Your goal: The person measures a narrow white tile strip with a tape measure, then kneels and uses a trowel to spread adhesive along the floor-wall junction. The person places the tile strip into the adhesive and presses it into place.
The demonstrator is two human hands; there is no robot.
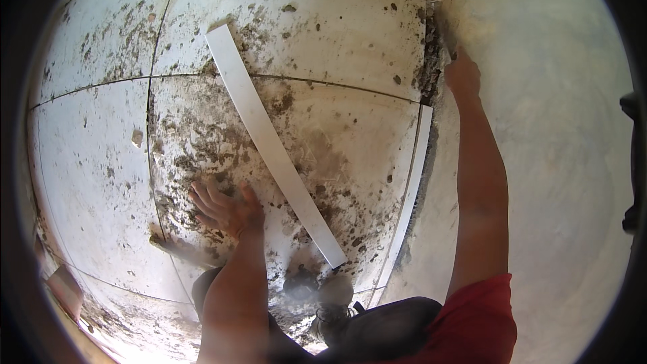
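My right hand [464, 77] is closed around a thin-bladed tool [447, 35], which looks like a trowel; its handle is hidden in the fingers. The blade lies against the foot of the wall, beside a rough, dark mortar-filled gap [431, 61] at the floor's edge. With fingers spread, my left hand [228, 210] rests on the dirty floor tiles and holds nothing. A long white tile strip [273, 152] lies loose and slanting across the floor between my hands. Another white strip [408, 192] stands along the wall's base, nearer to me than the gap.
Dark crumbs of mortar [209, 138] are scattered over the large pale floor tiles [350, 34]. The plastered wall [559, 128] rises on the right. A small broken chip [137, 137] lies at left, and a reddish block [65, 290] at lower left. My shoe [330, 320] is at the bottom.
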